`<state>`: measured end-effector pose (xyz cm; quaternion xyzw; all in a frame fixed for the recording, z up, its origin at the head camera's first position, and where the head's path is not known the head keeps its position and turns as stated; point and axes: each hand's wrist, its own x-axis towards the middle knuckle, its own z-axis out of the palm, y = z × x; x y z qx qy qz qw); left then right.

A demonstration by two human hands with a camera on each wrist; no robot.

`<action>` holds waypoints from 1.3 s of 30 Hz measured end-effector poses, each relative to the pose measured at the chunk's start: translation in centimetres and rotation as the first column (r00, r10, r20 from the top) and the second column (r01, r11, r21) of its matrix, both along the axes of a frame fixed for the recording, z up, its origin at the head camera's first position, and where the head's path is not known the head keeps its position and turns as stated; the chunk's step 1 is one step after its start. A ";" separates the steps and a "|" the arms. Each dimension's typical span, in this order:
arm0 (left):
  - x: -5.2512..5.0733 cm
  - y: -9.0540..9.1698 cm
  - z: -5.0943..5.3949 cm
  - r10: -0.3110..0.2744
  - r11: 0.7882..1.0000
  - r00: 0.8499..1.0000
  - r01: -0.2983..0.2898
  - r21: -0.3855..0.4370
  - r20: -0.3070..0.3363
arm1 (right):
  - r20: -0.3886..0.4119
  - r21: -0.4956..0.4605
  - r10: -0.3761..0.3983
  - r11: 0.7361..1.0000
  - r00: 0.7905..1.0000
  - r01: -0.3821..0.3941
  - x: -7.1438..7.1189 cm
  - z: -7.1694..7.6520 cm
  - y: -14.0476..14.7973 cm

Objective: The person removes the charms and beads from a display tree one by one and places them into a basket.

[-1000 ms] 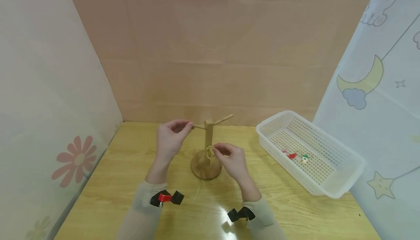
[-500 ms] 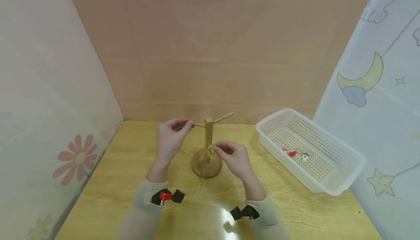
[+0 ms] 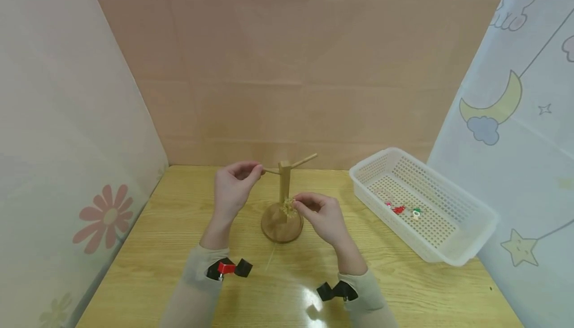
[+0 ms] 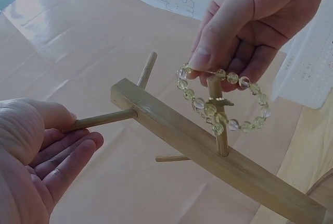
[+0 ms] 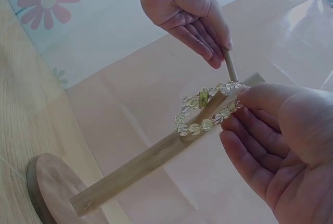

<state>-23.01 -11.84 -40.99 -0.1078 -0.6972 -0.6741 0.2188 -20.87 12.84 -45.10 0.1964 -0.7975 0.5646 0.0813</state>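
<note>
A wooden stand (image 3: 285,183) with a round base (image 3: 281,234) and several pegs stands upright on the table. My left hand (image 3: 233,188) pinches the end of its upper left peg (image 4: 104,120) between thumb and fingers. With thumb and fingertips, my right hand (image 3: 320,217) pinches a bracelet (image 5: 195,129) of clear and yellowish beads. In both wrist views the bracelet loops around a lower peg (image 4: 222,143) that faces me, with the peg's end inside the loop. A small gold-coloured part shows on the bracelet, near that peg.
To the right is a white perforated plastic basket (image 3: 403,235). In it lie a small red item (image 3: 398,210), a green and white one (image 3: 417,213) and a pinkish one. Fabric walls close off the table's back and sides.
My right hand has shifted slightly to the right with the bracelet, whose loop now looks wider in the head view. The left hand stays at the upper peg.
</note>
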 end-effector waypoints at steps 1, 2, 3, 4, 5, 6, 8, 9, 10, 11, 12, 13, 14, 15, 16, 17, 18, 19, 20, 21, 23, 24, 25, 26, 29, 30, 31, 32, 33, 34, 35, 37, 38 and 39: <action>0.0 0.0 0.0 -0.001 1.000 1.000 0.001 0.001 0.001 | 0.001 0.000 0.000 1.000 1.000 0.000 0.1 0.1 0.1; 0.0 0.0 0.0 -0.003 1.000 1.000 0.003 0.004 0.003 | 0.000 0.001 0.001 1.000 1.000 -0.001 0.1 0.2 0.1; 0.0 0.0 0.0 -0.004 1.000 1.000 0.004 0.006 0.003 | -0.001 0.003 0.002 1.000 1.000 -0.002 0.2 0.3 0.1; 0.0 0.0 0.0 -0.005 1.000 1.000 0.005 0.008 0.005 | -0.006 0.005 0.004 1.000 1.000 -0.004 0.2 0.3 0.2; 0.0 0.0 0.0 -0.005 1.000 1.000 0.005 0.009 0.005 | -0.010 0.006 0.007 1.000 1.000 -0.007 0.3 0.3 0.2; 0.0 0.0 0.0 -0.006 1.000 1.000 0.006 0.010 0.006 | -0.015 0.007 0.011 1.000 1.000 -0.011 0.3 0.4 0.2; 0.0 -0.1 -0.1 -0.003 1.000 1.000 0.003 0.013 0.010 | -0.021 0.010 0.022 1.000 1.000 -0.021 0.3 0.5 0.2; 0.0 -0.1 -0.1 0.000 1.000 1.000 0.000 0.016 0.012 | -0.023 0.011 0.029 1.000 0.999 -0.029 0.4 0.6 0.2; 0.0 -0.1 -0.1 0.002 1.000 1.000 -0.003 0.020 0.013 | -0.026 0.014 0.037 0.999 0.999 -0.036 0.4 0.6 0.2; 0.0 -0.1 -0.1 0.006 1.000 1.000 -0.006 0.024 0.014 | -0.026 0.015 0.044 0.999 0.999 -0.044 0.5 0.7 0.2; -0.1 -0.1 -0.1 0.007 1.000 1.000 -0.008 0.030 0.015 | -0.029 0.020 0.050 0.999 0.998 -0.049 0.5 0.8 0.2; -0.1 -0.2 -0.2 0.010 0.999 1.000 -0.010 0.035 0.016 | -0.029 0.026 0.054 0.998 0.998 -0.053 0.6 0.9 0.1; -0.1 -0.2 -0.2 0.011 0.999 1.000 -0.012 0.039 0.017 | -0.030 0.030 0.059 0.998 0.998 -0.058 0.6 1.0 0.1; -0.1 -0.2 -0.2 0.009 0.999 1.000 -0.010 0.044 0.018 | -0.031 0.036 0.061 0.998 0.998 -0.060 0.7 1.0 0.1; -0.1 -0.2 -0.2 0.008 0.999 1.000 -0.009 0.045 0.019 | -0.032 0.045 0.062 0.997 0.998 -0.060 0.7 1.0 0.2; -0.1 -0.2 -0.2 0.006 0.999 1.000 -0.007 0.047 0.020 | -0.033 0.054 0.063 0.997 0.997 -0.061 0.7 1.0 0.2; -0.1 -0.2 -0.2 0.003 0.999 1.000 -0.004 0.050 0.021 | -0.033 0.064 0.065 0.996 0.997 -0.063 0.7 1.1 0.2; -0.1 -0.1 -0.3 0.002 0.999 1.000 -0.003 0.051 0.020 | -0.036 0.076 0.069 0.995 0.997 -0.066 0.8 1.1 0.3; -0.1 -0.1 -0.3 0.003 0.999 1.000 -0.004 0.051 0.019 | -0.041 0.090 0.074 0.993 0.996 -0.070 0.8 1.1 0.4; -0.1 -0.1 -0.3 0.003 0.999 1.000 -0.004 0.052 0.017 | -0.046 0.103 0.080 0.992 0.996 -0.075 0.8 1.2 0.5; -0.1 -0.1 -0.2 0.005 0.999 1.000 -0.005 0.052 0.009 | -0.060 0.129 0.094 0.988 0.994 -0.086 0.8 1.3 0.7; -0.1 -0.1 -0.2 0.006 0.999 1.000 -0.006 0.050 0.006 | -0.068 0.139 0.100 0.986 0.993 -0.089 0.7 1.4 0.9; -0.1 -0.1 -0.2 0.008 0.999 1.000 -0.008 0.047 0.002 | -0.076 0.149 0.105 0.984 0.992 -0.092 0.7 1.5 1.0; -0.1 -0.1 -0.2 0.008 0.999 1.000 -0.008 0.046 0.001 | -0.083 0.157 0.109 0.983 0.991 -0.095 0.7 1.5 1.2; -0.2 -0.1 -0.2 0.007 0.999 1.000 -0.007 0.040 0.001 | -0.101 0.170 0.125 0.980 0.987 -0.107 0.6 1.6 1.7; -0.2 0.0 -0.2 0.005 0.999 1.000 -0.005 0.040 0.001 | -0.108 0.175 0.130 0.978 0.986 -0.110 0.6 1.6 1.9; -0.2 0.0 -0.2 0.004 0.999 1.000 -0.004 0.037 0.002 | -0.114 0.181 0.135 0.977 0.984 -0.113 0.6 1.7 2.1; -0.2 0.0 -0.1 0.001 0.999 1.000 -0.001 0.038 0.002 | -0.114 0.185 0.137 0.976 0.984 -0.115 0.6 1.7 2.4; -0.2 0.0 -0.1 -0.001 0.999 1.000 0.001 0.038 0.002 | -0.115 0.186 0.141 0.975 0.983 -0.118 0.7 1.8 2.6; -0.2 0.0 -0.1 -0.003 0.999 1.000 0.003 0.038 0.001 | -0.119 0.191 0.140 0.975 0.983 -0.115 0.7 1.8 2.8; -0.2 0.0 -0.1 -0.005 0.999 1.000 0.005 0.039 0.000 | -0.122 0.196 0.137 0.974 0.983 -0.111 0.7 1.9 3.1; -0.3 0.0 -0.1 -0.009 0.999 1.000 0.009 0.042 -0.008 | -0.121 0.199 0.131 0.974 0.984 -0.105 0.8 2.0 3.5; -0.3 0.0 -0.1 -0.010 0.999 1.000 0.011 0.046 -0.011 | -0.118 0.197 0.128 0.975 0.985 -0.103 0.8 2.1 3.8; -0.3 0.0 -0.2 -0.012 0.999 1.000 0.012 0.046 -0.013 | -0.121 0.192 0.125 0.976 0.985 -0.100 0.9 2.2 4.0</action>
